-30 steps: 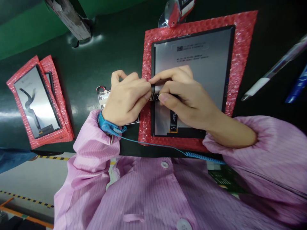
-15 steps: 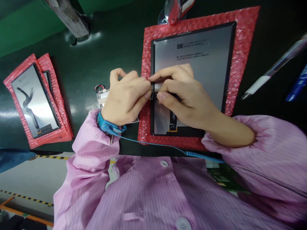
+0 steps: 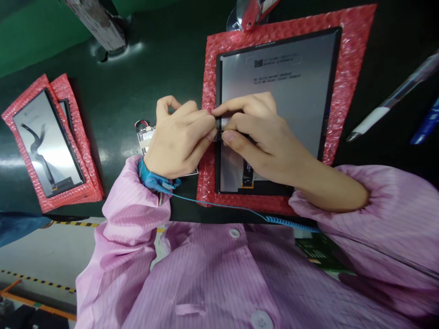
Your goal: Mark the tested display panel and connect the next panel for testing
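Note:
A tablet display panel (image 3: 302, 96) lies back side up on red bubble wrap (image 3: 353, 55). My right hand (image 3: 265, 132) reaches over it, thumb and index finger pinched on the dark free end of its black flex cable (image 3: 247, 172). My left hand (image 3: 181, 139) is closed at the panel's left edge, its fingertips meeting the same cable end. What those left fingers hold is hidden behind them. Under my left hand a small circuit board (image 3: 146, 137) with red and black wires shows in part. A blue wrist strap (image 3: 154, 179) circles my left wrist.
Further panels (image 3: 51, 141) on red bubble wrap are stacked at the left. A red-handled tool (image 3: 252, 16) lies beyond the panel. To the right are a white pen (image 3: 373, 119) and a blue item (image 3: 425, 125). The strap's coiled blue cord (image 3: 291, 223) crosses in front.
My right thumb has shifted slightly left, closer to the left fingertips, and less of the dark cable end shows between them. Otherwise the hands keep nearly the same pose.

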Demonstrator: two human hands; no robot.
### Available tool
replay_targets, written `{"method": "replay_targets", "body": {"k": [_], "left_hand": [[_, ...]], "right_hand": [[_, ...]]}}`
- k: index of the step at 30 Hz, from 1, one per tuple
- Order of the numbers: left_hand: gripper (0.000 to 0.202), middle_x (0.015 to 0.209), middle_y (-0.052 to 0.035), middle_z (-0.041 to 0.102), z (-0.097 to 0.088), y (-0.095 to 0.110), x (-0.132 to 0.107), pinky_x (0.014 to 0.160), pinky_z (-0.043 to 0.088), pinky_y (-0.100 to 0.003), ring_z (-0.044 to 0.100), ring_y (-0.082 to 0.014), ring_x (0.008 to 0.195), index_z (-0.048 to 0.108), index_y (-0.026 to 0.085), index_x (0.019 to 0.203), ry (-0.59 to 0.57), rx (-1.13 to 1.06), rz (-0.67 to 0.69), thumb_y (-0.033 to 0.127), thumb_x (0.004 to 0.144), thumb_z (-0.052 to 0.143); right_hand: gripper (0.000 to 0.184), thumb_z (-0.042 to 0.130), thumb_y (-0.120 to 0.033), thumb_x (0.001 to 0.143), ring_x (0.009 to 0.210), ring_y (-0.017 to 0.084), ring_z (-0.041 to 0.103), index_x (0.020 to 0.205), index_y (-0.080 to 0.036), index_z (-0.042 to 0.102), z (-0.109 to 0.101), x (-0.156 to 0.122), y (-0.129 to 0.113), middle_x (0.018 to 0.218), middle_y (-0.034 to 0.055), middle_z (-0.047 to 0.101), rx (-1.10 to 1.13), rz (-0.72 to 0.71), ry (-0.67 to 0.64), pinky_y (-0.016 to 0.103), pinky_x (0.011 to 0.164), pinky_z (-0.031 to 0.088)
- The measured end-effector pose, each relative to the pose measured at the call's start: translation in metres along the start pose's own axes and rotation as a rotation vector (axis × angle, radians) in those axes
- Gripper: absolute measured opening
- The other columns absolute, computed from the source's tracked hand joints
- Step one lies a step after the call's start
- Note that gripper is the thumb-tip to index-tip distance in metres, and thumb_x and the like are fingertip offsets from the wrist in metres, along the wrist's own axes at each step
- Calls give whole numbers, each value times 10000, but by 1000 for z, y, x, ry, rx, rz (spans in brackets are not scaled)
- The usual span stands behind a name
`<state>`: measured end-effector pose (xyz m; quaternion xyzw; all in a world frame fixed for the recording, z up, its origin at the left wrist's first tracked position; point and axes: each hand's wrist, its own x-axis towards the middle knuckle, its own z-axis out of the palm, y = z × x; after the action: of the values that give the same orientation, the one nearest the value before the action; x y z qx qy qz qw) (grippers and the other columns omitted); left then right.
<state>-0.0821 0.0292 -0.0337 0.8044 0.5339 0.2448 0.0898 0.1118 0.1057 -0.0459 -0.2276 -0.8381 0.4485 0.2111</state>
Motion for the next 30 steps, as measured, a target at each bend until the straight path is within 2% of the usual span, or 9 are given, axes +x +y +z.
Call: {"method": "replay_targets", "body": {"k": [5, 13, 17, 22, 27, 30], "left_hand": [[332, 708, -10, 624, -1, -3, 0, 866, 364, -522, 612, -238, 765, 563, 227, 826, -21, 8, 2, 300, 1050, 329], [447, 658, -6, 593, 1, -10, -1, 937, 367, -533, 608, -234, 787, 591, 240, 787, -92, -73, -70, 439, 1069, 307], [397, 656, -5, 602, 1, -10, 0, 927, 367, -554, 607, -241, 772, 619, 249, 801, -32, -99, -63, 445, 1055, 385], [215, 750, -8, 686, 1, -5, 0, 852, 378, -552, 615, -236, 764, 642, 250, 870, 70, -103, -8, 333, 1019, 511], [247, 699, -1, 614, 12, -3, 0, 917, 380, -541, 623, -242, 801, 615, 258, 808, 101, -100, -118, 383, 1004, 531], [236, 793, -19, 655, 9, 1, 1, 984, 376, -527, 638, -253, 901, 642, 257, 859, 115, -50, -159, 443, 985, 569]], "right_hand": [[469, 376, -567, 1026, 1219, 325, 562, 753, -256, 597, 1, 0, 1, 1258, 62, 663, 12, 11, 4, 609, 1119, 391], [491, 351, -607, 1019, 1212, 317, 551, 774, -271, 611, 2, -2, 2, 1250, 51, 662, -27, 33, 13, 589, 1113, 410], [441, 381, -552, 1021, 1207, 316, 562, 771, -260, 598, 0, -1, 2, 1258, 54, 661, -2, 16, -1, 580, 1111, 412], [429, 383, -549, 1023, 1206, 315, 568, 794, -263, 607, -1, -1, 2, 1246, 54, 665, 5, 14, 12, 576, 1122, 409], [448, 365, -571, 1033, 1249, 315, 538, 828, -269, 624, 0, -1, 3, 1279, 50, 647, -21, 21, -9, 565, 1128, 407], [469, 328, -579, 1049, 1258, 313, 535, 901, -260, 638, 2, -3, 5, 1275, 62, 639, -48, -6, -4, 587, 1131, 394]]}}
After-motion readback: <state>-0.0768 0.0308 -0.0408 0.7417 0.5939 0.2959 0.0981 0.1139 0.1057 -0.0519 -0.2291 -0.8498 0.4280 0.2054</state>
